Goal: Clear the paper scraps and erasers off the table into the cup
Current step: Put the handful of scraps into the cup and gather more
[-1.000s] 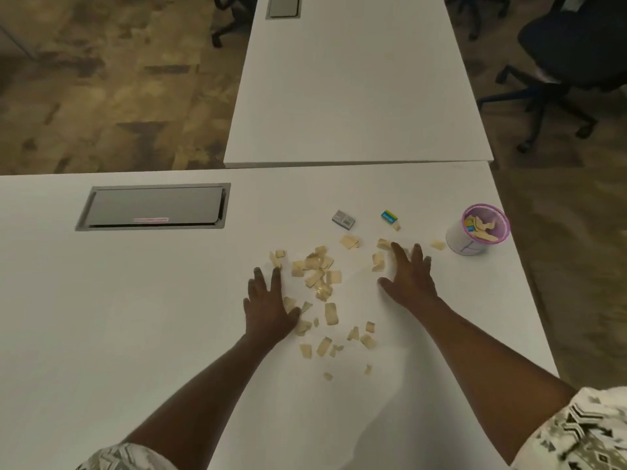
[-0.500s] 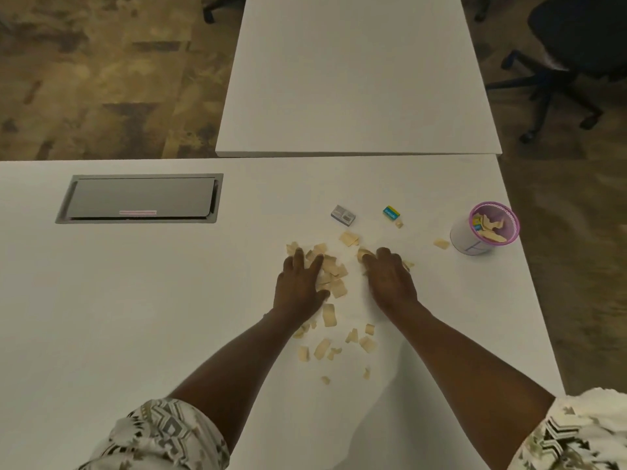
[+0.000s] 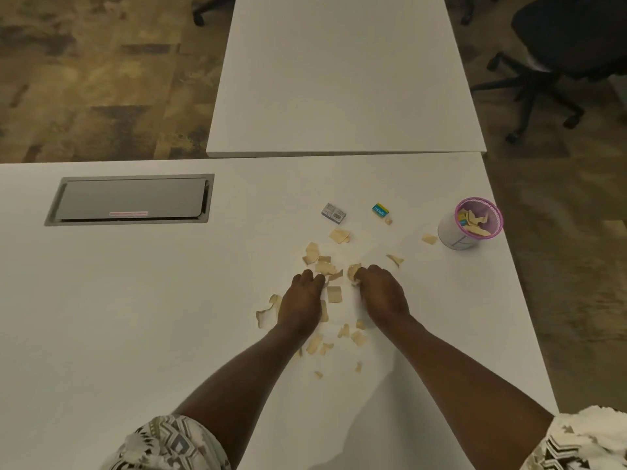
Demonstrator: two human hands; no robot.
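Observation:
Tan paper scraps [image 3: 324, 262] lie scattered on the white table [image 3: 135, 317], around and between my hands. My left hand [image 3: 300, 305] lies palm down on some scraps, fingers curled together. My right hand [image 3: 381, 291] is curled shut on a bunch of paper scraps at its fingertips. A grey eraser [image 3: 333, 212] and a blue-and-yellow eraser [image 3: 380, 210] lie beyond the hands. The white cup with a pink rim [image 3: 470, 227] stands at the right edge, holding scraps and a coloured eraser.
A grey cable hatch [image 3: 130, 200] is set into the table at the left. A second white table [image 3: 342, 76] butts against the far edge. A black office chair [image 3: 559, 45] stands on the floor at the far right. The table's right edge runs just beside the cup.
Both hands have slid toward me and inward, raking scraps together. The right hand's fingers have closed around a bunch of scraps. The left hand's fingers have curled more.

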